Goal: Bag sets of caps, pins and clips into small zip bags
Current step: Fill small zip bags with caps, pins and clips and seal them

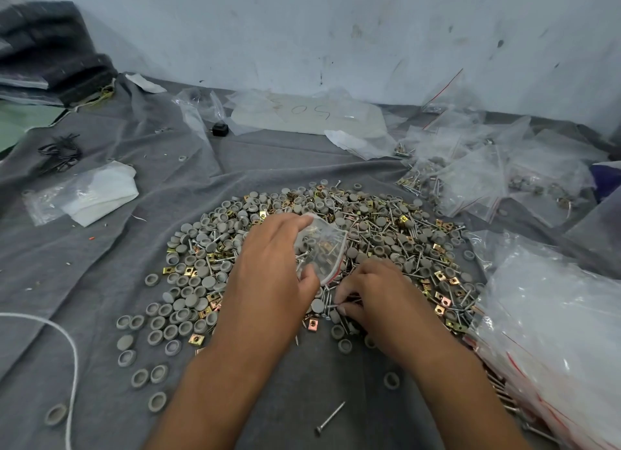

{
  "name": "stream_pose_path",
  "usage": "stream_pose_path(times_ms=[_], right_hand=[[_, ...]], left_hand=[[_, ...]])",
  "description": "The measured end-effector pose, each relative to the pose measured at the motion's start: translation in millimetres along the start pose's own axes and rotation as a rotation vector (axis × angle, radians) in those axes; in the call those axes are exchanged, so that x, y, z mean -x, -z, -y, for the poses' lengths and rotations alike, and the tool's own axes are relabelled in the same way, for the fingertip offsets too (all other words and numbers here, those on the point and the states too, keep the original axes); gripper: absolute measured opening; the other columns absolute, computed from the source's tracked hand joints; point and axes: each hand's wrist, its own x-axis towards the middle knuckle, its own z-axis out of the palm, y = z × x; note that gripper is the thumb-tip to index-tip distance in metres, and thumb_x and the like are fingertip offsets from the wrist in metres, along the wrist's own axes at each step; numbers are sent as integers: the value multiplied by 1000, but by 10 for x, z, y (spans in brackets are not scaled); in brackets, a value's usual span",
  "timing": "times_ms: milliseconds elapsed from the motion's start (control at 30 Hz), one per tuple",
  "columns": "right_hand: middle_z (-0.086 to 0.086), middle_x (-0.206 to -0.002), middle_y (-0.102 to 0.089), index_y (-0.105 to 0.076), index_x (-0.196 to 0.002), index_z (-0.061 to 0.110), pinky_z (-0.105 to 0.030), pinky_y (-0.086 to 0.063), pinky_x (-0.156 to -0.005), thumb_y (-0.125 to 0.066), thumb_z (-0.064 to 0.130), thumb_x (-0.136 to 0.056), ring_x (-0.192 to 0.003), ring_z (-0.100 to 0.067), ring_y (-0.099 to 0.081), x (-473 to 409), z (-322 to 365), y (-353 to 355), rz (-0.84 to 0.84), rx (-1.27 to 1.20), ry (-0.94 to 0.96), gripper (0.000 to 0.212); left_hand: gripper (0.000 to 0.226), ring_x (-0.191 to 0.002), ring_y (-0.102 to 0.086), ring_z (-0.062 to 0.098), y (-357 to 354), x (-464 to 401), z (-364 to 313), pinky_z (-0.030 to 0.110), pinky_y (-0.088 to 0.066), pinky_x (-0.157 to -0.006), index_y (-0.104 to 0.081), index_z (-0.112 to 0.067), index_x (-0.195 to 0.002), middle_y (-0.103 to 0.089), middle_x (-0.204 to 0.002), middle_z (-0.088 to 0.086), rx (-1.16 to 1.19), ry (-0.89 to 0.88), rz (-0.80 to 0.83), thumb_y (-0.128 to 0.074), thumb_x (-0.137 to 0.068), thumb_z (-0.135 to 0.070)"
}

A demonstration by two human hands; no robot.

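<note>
The left hand [272,261] grips a part-filled zip bag [322,251] just above the pile [386,234], keeping it close while the right hand [369,291] pinches a pin [336,305] to add

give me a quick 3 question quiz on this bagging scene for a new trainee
1. True or false: the left hand holds a small clear zip bag with a red seal strip that already has parts inside.
2. What is the right hand pinching? A) a round grey plastic cap B) a thin silver metal pin C) a square gold metal clip
3. Fill in: the parts pile lies on a grey ____.

Key: 1 true. 2 B, a thin silver metal pin at the pile's near edge. 3 cloth.
</note>
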Motion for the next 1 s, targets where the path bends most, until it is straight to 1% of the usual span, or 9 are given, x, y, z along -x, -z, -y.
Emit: stream_pose_path(times_ms=[133,233,333,433,500,600,733,900,1000], right_hand=[[16,-104,-54,-69,-98,36,-31,-46,-94,-66,38,-96,-113,-6,-47,6,-32,16,-13,-52,-19,5],[21,-95,-64,-71,-97,36,-29,-52,-79,-66,34,-96,-88,3,-59,7,-106,100,-132,-276,-75,5],[22,-98,-65,-71,-104,35,-15,-47,-77,-62,31,-98,-89,5,-60,32,-103,188,-449,-420,1,11],[12,-99,-64,-73,-108,21,-6,-39,-78,-62,23,-100,-90,7,-56,14,24,256,-812,-437,155,13],[3,-100,-65,-74,-109,13,-9,-41,-81,-64,19,-100,-92,3,-56,-10,104,238,-872,-383,256,15],[3,-105,-67,-74,-114,15,-19,-50,-82,-66,25,-98,-95,-9,-62,-17,155,170,-725,-344,271,20],[14,-98,-65,-70,-105,24,-6,-42,-75,-66,27,-98,-86,5,-59,-20,32,211,-730,-429,102,9],[22,-91,-61,-66,-99,39,-19,-47,-65,-73,37,-91,-78,4,-57,-30,-185,115,-232,-240,-212,11],[18,-107,-58,-61,-113,41,-27,-46,-74,-72,47,-89,-100,-6,-53,-64,-141,37,-151,-20,-261,28]], left_hand=[[58,-102,-46,6,2,5,21,20,-38,-95,-52,-23,-137,-50,-124,-13,-2,-3,-3,-71,-83,-17],[58,-100,-44,5,-1,1,22,19,-36,-94,-51,-24,-137,-49,-124,-14,-4,1,-7,-71,-83,-18],[58,-101,-45,4,-9,3,20,18,-35,-95,-52,-23,-136,-50,-123,-13,-10,-12,-9,-72,-82,-18],[58,-102,-45,5,-14,0,19,20,-37,-95,-53,-23,-136,-51,-123,-13,-4,-7,-11,-73,-82,-17],[58,-103,-46,6,-16,-2,13,23,-40,-97,-53,-23,-136,-51,-124,-13,1,-7,-13,-73,-82,-18],[58,-103,-47,8,-18,4,6,25,-42,-96,-53,-23,-136,-51,-124,-12,9,-8,-12,-74,-82,-18],[59,-101,-47,7,-10,1,28,22,-41,-95,-54,-22,-135,-51,-124,-12,3,-2,-18,-73,-81,-15],[60,-101,-43,4,-13,-4,15,20,-37,-97,-52,-23,-138,-50,-124,-13,-5,-7,-1,-73,-82,-17],[60,-100,-42,4,-9,1,10,21,-38,-97,-51,-23,-138,-50,-124,-13,8,-1,-6,-72,-82,-17]])
